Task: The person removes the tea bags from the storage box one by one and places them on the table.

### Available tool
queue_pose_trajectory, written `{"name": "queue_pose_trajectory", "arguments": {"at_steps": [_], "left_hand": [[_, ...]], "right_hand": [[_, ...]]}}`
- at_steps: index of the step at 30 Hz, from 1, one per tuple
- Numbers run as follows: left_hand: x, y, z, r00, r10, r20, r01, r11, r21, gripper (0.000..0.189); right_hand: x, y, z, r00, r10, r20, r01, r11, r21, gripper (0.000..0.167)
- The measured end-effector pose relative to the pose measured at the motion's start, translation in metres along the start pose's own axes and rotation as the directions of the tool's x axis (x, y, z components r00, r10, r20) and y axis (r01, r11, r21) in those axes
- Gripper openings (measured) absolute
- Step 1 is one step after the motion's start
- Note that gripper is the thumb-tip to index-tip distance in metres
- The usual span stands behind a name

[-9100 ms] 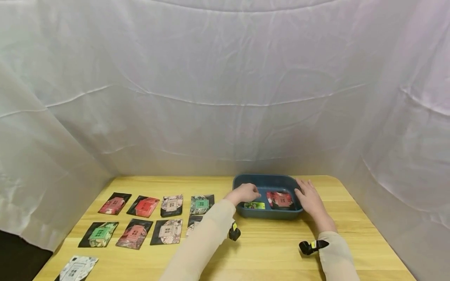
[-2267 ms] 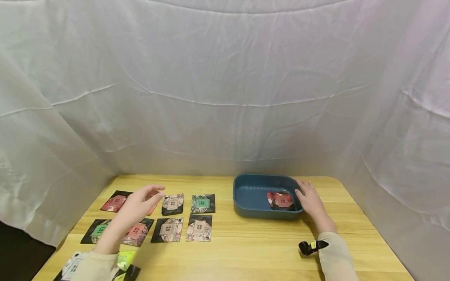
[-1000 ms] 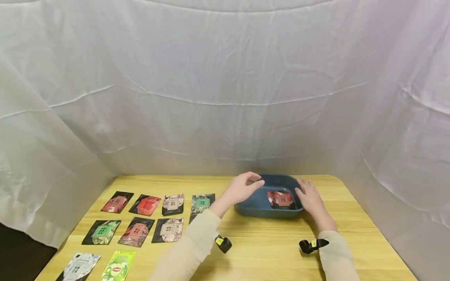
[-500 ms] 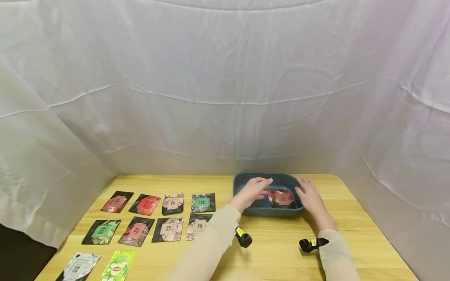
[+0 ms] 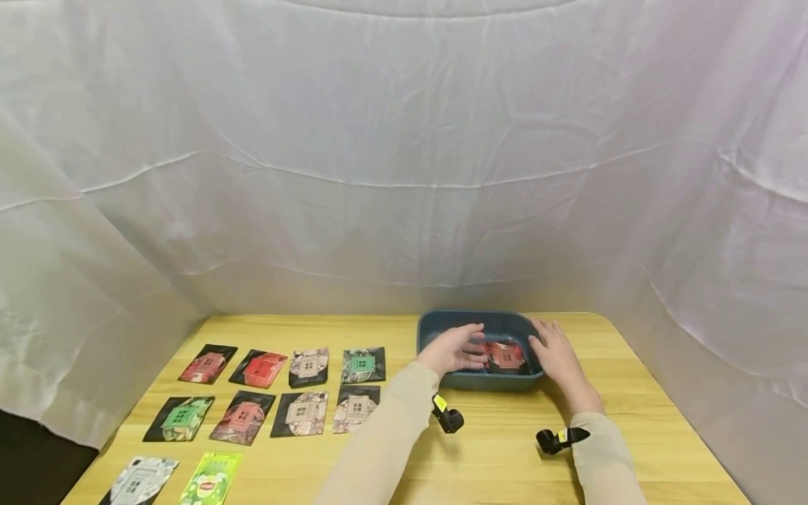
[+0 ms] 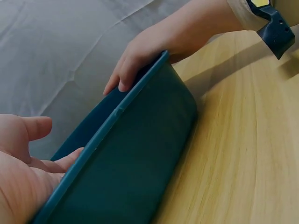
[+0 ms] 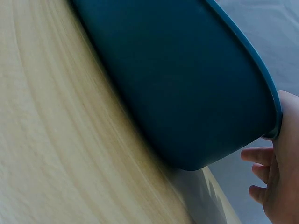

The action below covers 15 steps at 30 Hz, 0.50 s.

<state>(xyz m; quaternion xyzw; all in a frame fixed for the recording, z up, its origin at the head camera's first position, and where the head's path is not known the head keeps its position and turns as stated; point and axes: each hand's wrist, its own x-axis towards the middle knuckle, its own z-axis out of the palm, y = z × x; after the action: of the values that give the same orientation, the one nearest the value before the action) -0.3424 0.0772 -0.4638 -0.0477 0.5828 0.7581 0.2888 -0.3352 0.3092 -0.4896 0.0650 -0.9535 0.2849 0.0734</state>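
Note:
A dark blue rectangular bin [image 5: 486, 381] stands at the back right of the table. Inside it lies one red-and-black sachet [image 5: 507, 358]; the left part of the bin's floor is hidden by my left hand [image 5: 453, 349]. That hand reaches over the left rim, its fingers loosely spread above the sachet's left edge and holding nothing. In the left wrist view its palm [image 6: 21, 172] shows, with fingers dipping behind the rim. My right hand [image 5: 558, 358] grips the bin's right end, thumb over the rim and fingers outside, as the right wrist view also shows.
Several flat sachets lie in rows on the left half, including a green one [image 5: 181, 419] and a bright red one [image 5: 259, 369]. Nearest the front are a white-grey sachet [image 5: 139, 481] and a lime-green Lipton sachet [image 5: 211, 480]. Pale curtains [image 5: 404, 154] surround the table.
A lime-green sachet was in the bin at first; a Lipton sachet now lies at front left. My left hand came back from the sachet rows to the bin. My right hand stayed put.

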Motion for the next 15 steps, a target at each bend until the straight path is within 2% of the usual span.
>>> {"name": "queue_pose_trajectory", "arguments": {"at_steps": [7,15], "left_hand": [[0.0064,-0.0026,0.0017,0.999,-0.045,0.014,0.045,0.999,-0.005,0.053],[0.0064,-0.0030,0.0073,0.998,-0.066,0.011,0.067,0.991,-0.113,0.051]], "right_hand": [[-0.0001,-0.0001,-0.0009,1.000,0.001,-0.003,-0.001,1.000,-0.005,0.053],[-0.0024,-0.0014,-0.0016,1.000,-0.018,-0.011,0.018,1.000,0.019,0.054]]}}
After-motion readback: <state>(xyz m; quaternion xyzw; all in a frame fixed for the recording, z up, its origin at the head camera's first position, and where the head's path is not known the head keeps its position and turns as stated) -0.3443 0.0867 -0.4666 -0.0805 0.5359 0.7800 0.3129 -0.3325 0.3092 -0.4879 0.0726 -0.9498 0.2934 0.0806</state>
